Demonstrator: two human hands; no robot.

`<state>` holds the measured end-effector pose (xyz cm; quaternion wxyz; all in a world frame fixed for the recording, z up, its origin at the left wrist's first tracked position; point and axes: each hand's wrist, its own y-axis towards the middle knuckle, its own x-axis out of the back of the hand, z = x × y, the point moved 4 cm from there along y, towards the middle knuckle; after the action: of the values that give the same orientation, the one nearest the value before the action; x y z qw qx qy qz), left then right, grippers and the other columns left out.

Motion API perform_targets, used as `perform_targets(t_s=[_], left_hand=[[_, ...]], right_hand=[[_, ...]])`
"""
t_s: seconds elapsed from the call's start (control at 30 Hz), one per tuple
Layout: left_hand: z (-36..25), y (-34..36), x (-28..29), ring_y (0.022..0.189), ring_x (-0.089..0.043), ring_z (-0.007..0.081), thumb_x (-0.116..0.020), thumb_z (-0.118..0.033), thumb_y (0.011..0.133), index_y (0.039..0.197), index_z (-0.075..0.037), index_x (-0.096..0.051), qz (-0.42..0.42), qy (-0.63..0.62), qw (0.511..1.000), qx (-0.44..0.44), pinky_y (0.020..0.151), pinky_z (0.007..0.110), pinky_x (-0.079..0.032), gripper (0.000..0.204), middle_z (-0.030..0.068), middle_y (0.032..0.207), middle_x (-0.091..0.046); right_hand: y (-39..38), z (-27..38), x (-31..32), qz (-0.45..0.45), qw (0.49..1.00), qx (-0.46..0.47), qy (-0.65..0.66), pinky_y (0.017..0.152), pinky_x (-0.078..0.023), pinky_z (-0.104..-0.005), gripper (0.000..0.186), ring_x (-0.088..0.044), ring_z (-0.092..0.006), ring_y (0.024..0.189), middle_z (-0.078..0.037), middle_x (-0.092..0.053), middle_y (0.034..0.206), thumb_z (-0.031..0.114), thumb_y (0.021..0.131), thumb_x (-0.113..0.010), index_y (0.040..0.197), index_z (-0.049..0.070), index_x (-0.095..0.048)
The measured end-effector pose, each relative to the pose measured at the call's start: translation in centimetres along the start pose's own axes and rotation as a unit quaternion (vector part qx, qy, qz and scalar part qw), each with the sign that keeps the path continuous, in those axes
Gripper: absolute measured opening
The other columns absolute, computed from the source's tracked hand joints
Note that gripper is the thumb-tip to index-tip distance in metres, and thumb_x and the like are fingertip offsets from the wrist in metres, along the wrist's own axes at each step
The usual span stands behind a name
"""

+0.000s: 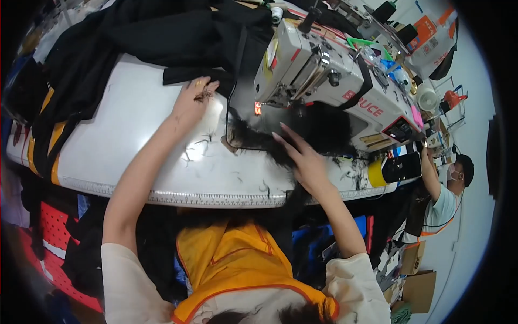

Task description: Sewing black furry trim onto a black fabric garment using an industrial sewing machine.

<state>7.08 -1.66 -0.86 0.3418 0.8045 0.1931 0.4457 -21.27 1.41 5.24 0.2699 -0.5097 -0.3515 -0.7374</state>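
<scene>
A white sewing machine (307, 59) stands over the table, its needle area lit by a small orange-red light (257, 108). Black furry material (329, 129) lies beneath its arm and beside the needle plate. On this fur rests my right hand (305, 162), index and middle fingers stretched toward the needle. My left hand (195, 100) lies on the tabletop left of the machine, fingers stretched out and touching the edge of a black cloth strip (191, 75). A dark patch shows on the back of that hand; whether it is loose fibre or a marking I cannot tell.
Loose black tufts (205, 143) are scattered over the white table (135, 124). A ruler strip (226, 198) runs along its front edge. Black garments (162, 32) cover the back left. A phone (402, 167) sits by a yellow roll (376, 173). Another person (445, 200) works at right.
</scene>
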Motion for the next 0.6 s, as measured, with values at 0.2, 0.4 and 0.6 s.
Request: perform_targets(t_s=[0.2,0.4,0.6], left_hand=[[5.3,10.5,-9.5,0.108,-0.054,0.0279,-0.048,-0.010,0.080,0.114,-0.003,-0.056,0.426,0.211,0.874,0.104,0.089,0.037,-0.046,0.036,0.0212,0.118,-0.053],[4.6,19.8,-10.0,0.107,-0.054,0.0305,-0.051,-0.008,0.079,0.116,0.000,-0.054,0.120,-0.040,0.982,0.138,0.091,0.038,-0.043,0.038,0.0233,0.117,-0.053],[2.2,13.9,-8.5,0.107,-0.054,0.0312,-0.051,-0.007,0.079,0.116,0.001,-0.053,0.131,-0.155,0.970,0.130,0.092,0.037,-0.042,0.038,0.0228,0.117,-0.054]], right_hand=[[0.6,-3.4,-2.4,0.009,0.988,0.030,0.148,0.094,-0.044,-0.0309,0.054,-0.050,-0.0257,0.115,-0.007,-0.051,0.123,-0.012,0.063,-0.049,0.113,0.005,-0.052],[0.8,-3.1,-4.2,0.061,0.983,0.037,0.170,0.076,-0.051,-0.0264,0.060,-0.055,-0.0166,0.107,0.004,-0.044,0.132,-0.004,0.068,-0.052,0.124,0.017,-0.048],[1.5,-3.2,-4.5,0.125,0.987,0.036,0.097,0.059,-0.049,-0.0291,0.069,-0.062,-0.0167,0.091,0.006,-0.044,0.134,0.000,0.068,-0.054,0.132,0.022,-0.043]])
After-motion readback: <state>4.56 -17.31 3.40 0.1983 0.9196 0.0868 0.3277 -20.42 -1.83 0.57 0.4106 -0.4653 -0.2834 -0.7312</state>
